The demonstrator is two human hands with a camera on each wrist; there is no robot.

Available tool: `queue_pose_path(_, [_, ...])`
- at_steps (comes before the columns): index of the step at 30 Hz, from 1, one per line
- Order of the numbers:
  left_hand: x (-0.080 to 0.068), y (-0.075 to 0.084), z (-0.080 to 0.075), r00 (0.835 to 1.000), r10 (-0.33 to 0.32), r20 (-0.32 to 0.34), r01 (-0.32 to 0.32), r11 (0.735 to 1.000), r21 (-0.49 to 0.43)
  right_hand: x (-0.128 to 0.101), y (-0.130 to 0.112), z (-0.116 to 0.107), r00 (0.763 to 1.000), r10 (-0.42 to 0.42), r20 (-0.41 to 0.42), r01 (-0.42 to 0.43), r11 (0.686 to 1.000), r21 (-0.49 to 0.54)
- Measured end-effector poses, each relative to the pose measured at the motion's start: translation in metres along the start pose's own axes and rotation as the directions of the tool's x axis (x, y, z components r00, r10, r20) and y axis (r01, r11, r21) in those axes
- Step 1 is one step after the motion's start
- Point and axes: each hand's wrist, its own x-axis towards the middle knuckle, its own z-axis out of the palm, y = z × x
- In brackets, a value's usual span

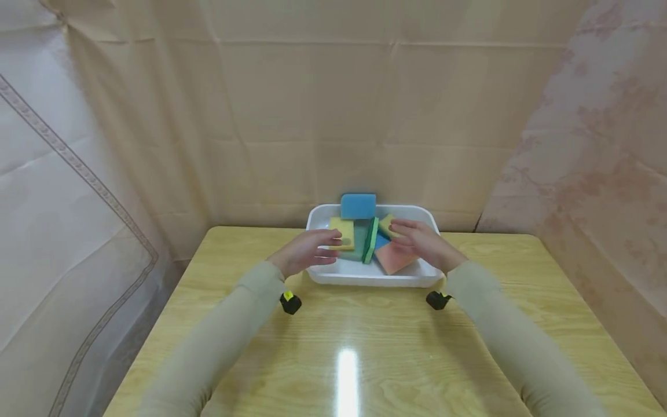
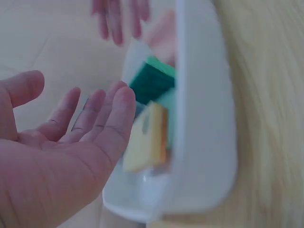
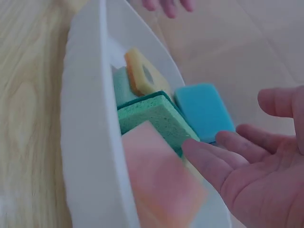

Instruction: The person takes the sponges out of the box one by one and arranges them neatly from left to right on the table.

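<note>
A white tray (image 1: 372,281) stands at the far side of the table, holding several sponges. Over its left part is my left hand (image 1: 307,250), palm inward and fingers loosely extended, holding nothing. My right hand (image 1: 423,243) hovers over the right part in the same way. Between the hands lie a yellow sponge (image 1: 341,227), a pale green sponge (image 1: 359,236) and a green scouring sponge (image 1: 370,240) tilted on edge. A blue sponge (image 1: 358,206) leans against the back rim. The pink sponge (image 3: 159,175) lies close by my right fingers, with another yellow sponge (image 1: 385,223) partly behind them.
The wooden table (image 1: 333,324) extends in front of the tray. A beige cloth (image 1: 323,116) hangs right behind it, with pale curtains (image 1: 68,231) at the left and a patterned one (image 1: 599,145) at the right. Black wrist devices (image 1: 290,302) sit under both sleeves.
</note>
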Motion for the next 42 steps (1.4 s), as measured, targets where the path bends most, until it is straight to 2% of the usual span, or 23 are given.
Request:
queue_pose_path(3, [0.008,0.008,0.007,1.0,-0.006,0.018,0.007,0.996,-0.084,0.014,-0.003,0.002,0.997,0.053,-0.047,-0.052,0.998,0.033])
queue_pose_path(5, [0.016,0.012,0.012,1.0,-0.014,0.012,0.015,0.995,-0.102,0.022,-0.005,0.002,0.993,0.083,-0.079,-0.08,0.996,0.042])
queue_pose_path(9, [0.036,0.015,0.018,0.998,-0.036,-0.045,0.031,0.993,-0.117,0.034,-0.007,0.003,0.984,0.127,-0.128,-0.114,0.988,0.101])
queue_pose_path(12, [0.052,0.011,0.019,0.994,-0.074,-0.084,0.061,0.987,-0.147,0.044,-0.004,0.007,0.976,0.143,-0.163,-0.113,0.977,0.181])
queue_pose_path(17, [0.074,0.002,0.017,0.986,-0.132,-0.103,0.115,0.981,-0.155,0.064,0.012,0.02,0.959,0.198,-0.202,-0.126,0.938,0.323])
queue_pose_path(20, [0.088,-0.004,0.015,0.982,-0.144,-0.122,0.127,0.982,-0.141,0.073,0.023,0.025,0.962,0.202,-0.184,-0.133,0.934,0.33])
queue_pose_path(24, [0.098,-0.004,0.017,0.978,-0.163,-0.128,0.141,0.976,-0.163,0.082,0.032,0.028,0.97,0.17,-0.172,-0.103,0.934,0.343])
queue_pose_path(31, [0.107,-0.001,0.024,0.973,-0.197,-0.121,0.175,0.97,-0.169,0.094,0.034,0.029,0.959,0.223,-0.176,-0.139,0.908,0.394])
queue_pose_path(38, [0.113,0.001,0.042,0.982,-0.174,-0.079,0.167,0.982,-0.087,0.091,0.037,0.03,0.937,0.269,-0.221,-0.156,0.892,0.424])
queue_pose_path(42, [0.116,0.0,0.046,0.978,-0.179,-0.104,0.178,0.984,-0.019,0.089,0.039,0.03,0.931,0.279,-0.236,-0.159,0.891,0.425])
